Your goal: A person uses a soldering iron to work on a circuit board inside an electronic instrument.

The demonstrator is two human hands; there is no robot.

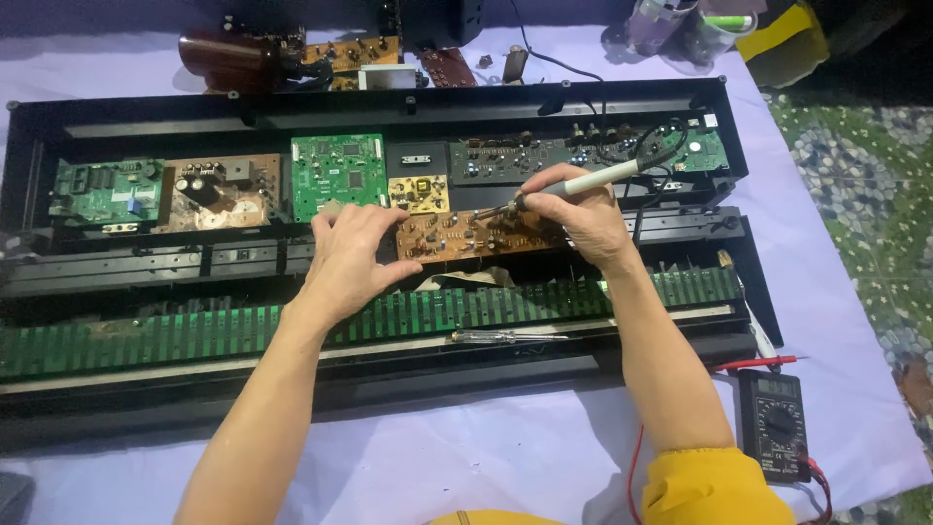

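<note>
Brown circuit board (466, 235) lying mid-chassis, your left hand (352, 255) pressing its left end with fingers together, your right hand (581, 216) clamping a soldering iron (581, 183), tip touching it, multimeter (775, 424) at four o'clock, green boards (338, 173) at eleven.

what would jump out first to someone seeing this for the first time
The long opened black case spanning the table, lined with green and brown circuit boards. At its centre, the right hand holds a soldering iron to a brown board, steadied by the left hand.
</note>
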